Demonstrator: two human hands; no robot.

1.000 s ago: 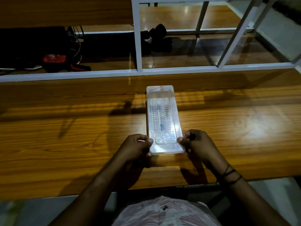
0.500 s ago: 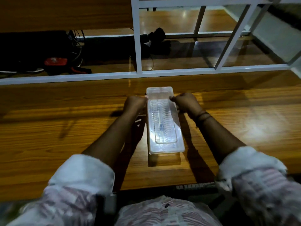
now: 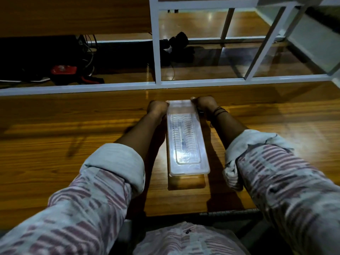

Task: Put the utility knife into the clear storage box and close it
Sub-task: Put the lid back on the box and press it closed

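The clear storage box (image 3: 185, 168) lies lengthwise on the wooden table, its ribbed lid on top. Through the lid the utility knife (image 3: 181, 138) shows faintly as a long pale shape inside. My left hand (image 3: 157, 107) grips the box's far left corner and my right hand (image 3: 204, 103) grips its far right corner, fingers curled over the lid's edge. Both forearms run along the box's sides.
A white metal frame (image 3: 156, 52) rises behind the table (image 3: 55, 144). Beyond it sit a red and black item (image 3: 64, 70), cables and a dark bundle (image 3: 179, 43) on a lower wooden surface. The table's near edge is just in front of my body.
Both hands slid from the box's near corners, along its sides, to its far corners. The box stayed in place.
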